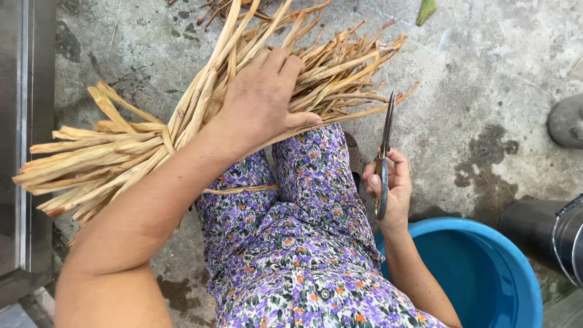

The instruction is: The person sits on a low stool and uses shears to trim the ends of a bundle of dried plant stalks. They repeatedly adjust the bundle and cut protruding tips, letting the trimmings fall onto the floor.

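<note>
— What's my left hand (261,97) doing?
— It's clenched around a bundle of dried yellow stalks (182,121), pinning it across my flowered lap, above the concrete floor (486,73).
— And my right hand (392,188)?
— I see it closed on the handles of scissors (384,152), blades together, pointing up beside the stalk tips. A blue tub (486,267) sits just below.

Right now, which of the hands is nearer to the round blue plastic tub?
Right. The right hand, gripping grey metal scissors, sits just above the round blue plastic tub's rim. The left hand is farther up and across, pressing on the bundle of dry tan stalks.
</note>
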### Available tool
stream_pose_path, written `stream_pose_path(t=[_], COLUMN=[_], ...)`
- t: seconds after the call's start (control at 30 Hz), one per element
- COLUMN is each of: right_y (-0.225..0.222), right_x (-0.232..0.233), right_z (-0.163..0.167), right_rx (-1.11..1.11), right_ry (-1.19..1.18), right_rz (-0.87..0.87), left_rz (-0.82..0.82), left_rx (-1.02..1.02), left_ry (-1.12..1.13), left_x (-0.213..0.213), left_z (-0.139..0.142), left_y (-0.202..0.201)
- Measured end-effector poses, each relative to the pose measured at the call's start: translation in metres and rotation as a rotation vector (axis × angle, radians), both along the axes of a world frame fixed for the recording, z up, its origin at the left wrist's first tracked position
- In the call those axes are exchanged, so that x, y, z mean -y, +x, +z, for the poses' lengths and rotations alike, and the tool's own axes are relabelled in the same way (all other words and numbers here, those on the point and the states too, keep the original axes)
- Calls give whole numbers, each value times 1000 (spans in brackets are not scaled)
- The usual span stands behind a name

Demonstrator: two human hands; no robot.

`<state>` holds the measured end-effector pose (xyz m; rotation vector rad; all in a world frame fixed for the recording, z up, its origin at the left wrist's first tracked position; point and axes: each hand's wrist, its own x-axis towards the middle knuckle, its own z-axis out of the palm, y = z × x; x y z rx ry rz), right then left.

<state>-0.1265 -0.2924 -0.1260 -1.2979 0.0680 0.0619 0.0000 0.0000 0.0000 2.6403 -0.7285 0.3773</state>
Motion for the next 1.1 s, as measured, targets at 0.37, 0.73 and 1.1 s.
stream_pose_path(t=[0.37,0.73,1.1], right_y=[5,17,35], right_x=[11,22,38], right_z=[14,41,57], right_rx=[50,189,260], right_ry=[-53,-214,-330], right_rz=[-38,-27,-56], left_rz=[-121,-73,-34], left_rx=[-512,-963,-910], left_ry=[-665,-1046,-824], left_x=[6,18,42], left_z=[-9,-3,5], left_y=[16,25,25])
